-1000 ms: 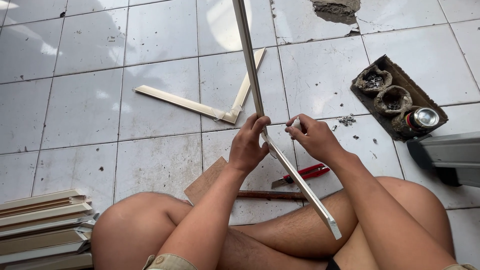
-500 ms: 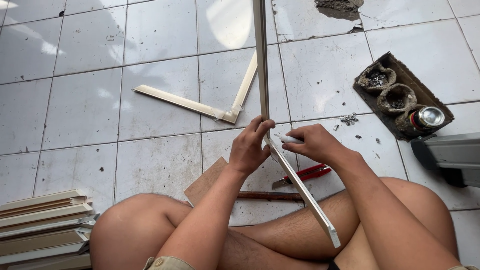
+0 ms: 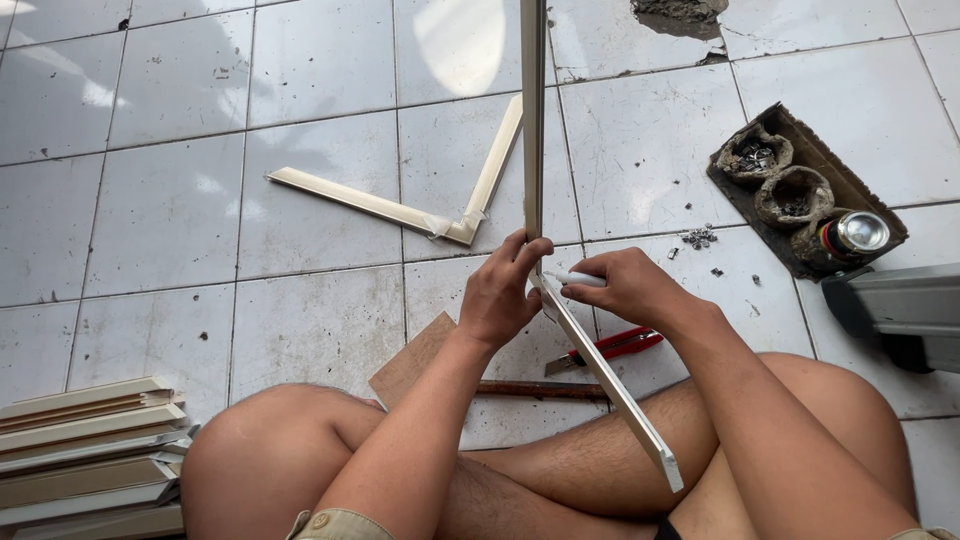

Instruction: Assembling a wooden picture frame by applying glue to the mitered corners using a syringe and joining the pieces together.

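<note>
You sat cross-legged on the tiled floor with two cream moulding strips meeting at a corner joint right in front of you. Your left hand was clamped around that joint, fingers wrapped over the upright strip, which rose from the joint straight out of the top of view. The second strip ran from the joint down toward your right knee. Your right hand was closed on a small white tube, its tip pressed at the joint, just beside your left fingers.

As I judge it, you were about midway. One L-shaped corner piece already lay finished on the floor beyond the joint, and this second corner was only being bonded, so it had yet to set and the two halves remained unjoined. More uncut or spare mouldings were stacked well to the left of the joint. Red-handled pliers lay just below your right hand, and a tray of small fasteners sat off to the right.
</note>
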